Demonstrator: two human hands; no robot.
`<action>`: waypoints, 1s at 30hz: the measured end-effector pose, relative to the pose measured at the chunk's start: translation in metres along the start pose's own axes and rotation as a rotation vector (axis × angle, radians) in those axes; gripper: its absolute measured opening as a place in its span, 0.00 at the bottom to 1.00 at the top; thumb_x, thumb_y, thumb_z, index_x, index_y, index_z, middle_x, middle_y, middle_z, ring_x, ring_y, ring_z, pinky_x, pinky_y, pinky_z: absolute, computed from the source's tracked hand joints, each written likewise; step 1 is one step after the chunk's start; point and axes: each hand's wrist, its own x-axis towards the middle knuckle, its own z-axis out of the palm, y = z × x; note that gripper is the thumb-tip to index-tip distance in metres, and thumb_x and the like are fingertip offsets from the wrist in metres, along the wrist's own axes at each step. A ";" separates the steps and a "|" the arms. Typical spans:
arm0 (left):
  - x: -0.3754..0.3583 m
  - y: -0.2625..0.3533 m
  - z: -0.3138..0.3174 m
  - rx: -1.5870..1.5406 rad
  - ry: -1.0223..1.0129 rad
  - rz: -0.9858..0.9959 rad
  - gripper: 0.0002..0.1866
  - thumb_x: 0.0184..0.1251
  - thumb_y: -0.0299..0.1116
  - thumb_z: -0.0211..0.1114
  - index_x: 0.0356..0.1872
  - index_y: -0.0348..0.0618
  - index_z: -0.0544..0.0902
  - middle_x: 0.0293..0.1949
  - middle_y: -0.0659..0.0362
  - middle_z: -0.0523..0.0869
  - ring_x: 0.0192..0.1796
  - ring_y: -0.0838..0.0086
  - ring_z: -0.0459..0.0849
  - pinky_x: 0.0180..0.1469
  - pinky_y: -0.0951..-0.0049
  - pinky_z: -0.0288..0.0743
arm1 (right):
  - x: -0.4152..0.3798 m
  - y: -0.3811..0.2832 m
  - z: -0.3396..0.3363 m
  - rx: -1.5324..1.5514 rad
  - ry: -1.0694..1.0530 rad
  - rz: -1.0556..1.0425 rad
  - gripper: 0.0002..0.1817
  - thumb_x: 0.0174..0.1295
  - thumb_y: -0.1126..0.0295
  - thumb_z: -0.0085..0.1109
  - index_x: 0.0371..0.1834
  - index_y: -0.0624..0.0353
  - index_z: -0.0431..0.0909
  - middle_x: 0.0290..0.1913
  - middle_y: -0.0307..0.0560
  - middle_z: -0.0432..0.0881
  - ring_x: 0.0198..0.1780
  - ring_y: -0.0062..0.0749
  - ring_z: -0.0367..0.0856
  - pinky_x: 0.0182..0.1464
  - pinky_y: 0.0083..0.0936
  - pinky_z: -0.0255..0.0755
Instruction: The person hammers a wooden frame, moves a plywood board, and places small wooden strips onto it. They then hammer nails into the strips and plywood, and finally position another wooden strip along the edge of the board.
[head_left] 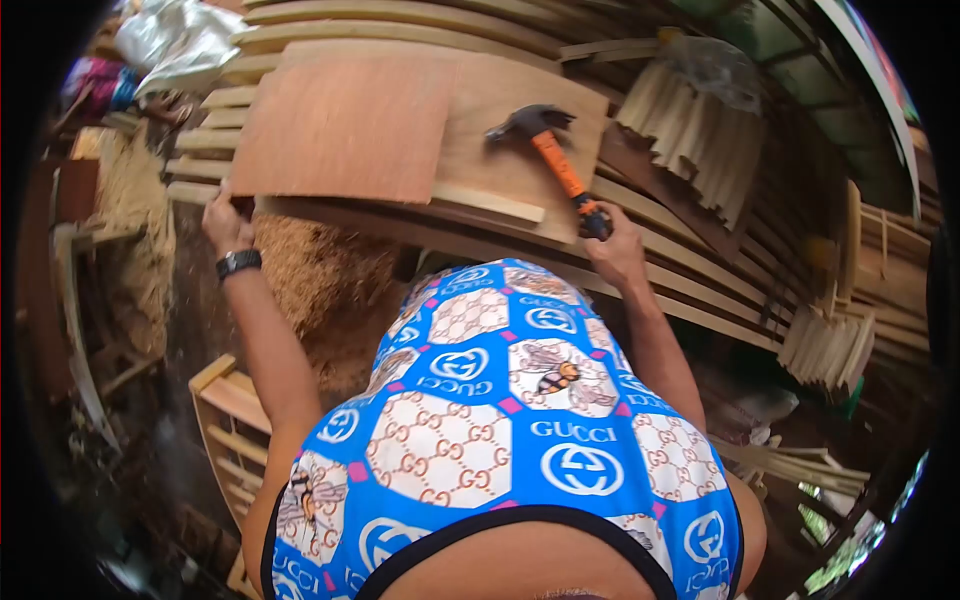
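Steadying board [345, 125] atop pale sheet [490, 90], we judged; our left hand [230, 222] held its near-left corner, right hand [615, 247] clasped hammer [558, 165] over sheet. Next move called, we guessed, for board held flat.

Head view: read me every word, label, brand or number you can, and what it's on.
"GUCCI": white, repeated, some upside down, on the blue shirt.
"GG": brown, repeated, on the shirt's white panels.
Hammer's orange handle: dark marks, too blurred to read.
Dark wristband: nothing legible.
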 end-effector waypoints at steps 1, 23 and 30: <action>-0.023 0.007 0.024 -0.124 0.030 -0.032 0.10 0.78 0.32 0.66 0.51 0.38 0.86 0.43 0.55 0.91 0.40 0.63 0.91 0.42 0.65 0.84 | -0.003 -0.003 -0.004 -0.037 0.050 -0.007 0.26 0.51 0.68 0.64 0.57 0.58 0.84 0.37 0.55 0.87 0.40 0.46 0.87 0.46 0.37 0.79; -0.118 -0.003 0.109 0.482 0.071 0.109 0.17 0.75 0.42 0.72 0.49 0.35 0.87 0.34 0.60 0.87 0.25 0.80 0.78 0.26 0.79 0.72 | -0.009 0.248 -0.150 -0.220 0.853 0.750 0.21 0.60 0.61 0.69 0.52 0.64 0.87 0.34 0.58 0.86 0.41 0.45 0.89 0.49 0.41 0.80; -0.141 0.020 0.115 0.427 -0.007 0.084 0.14 0.71 0.35 0.76 0.47 0.34 0.88 0.31 0.64 0.85 0.24 0.84 0.75 0.25 0.81 0.69 | -0.016 0.007 -0.073 0.100 -0.061 -0.004 0.24 0.65 0.64 0.68 0.63 0.62 0.83 0.55 0.61 0.88 0.51 0.49 0.88 0.57 0.37 0.81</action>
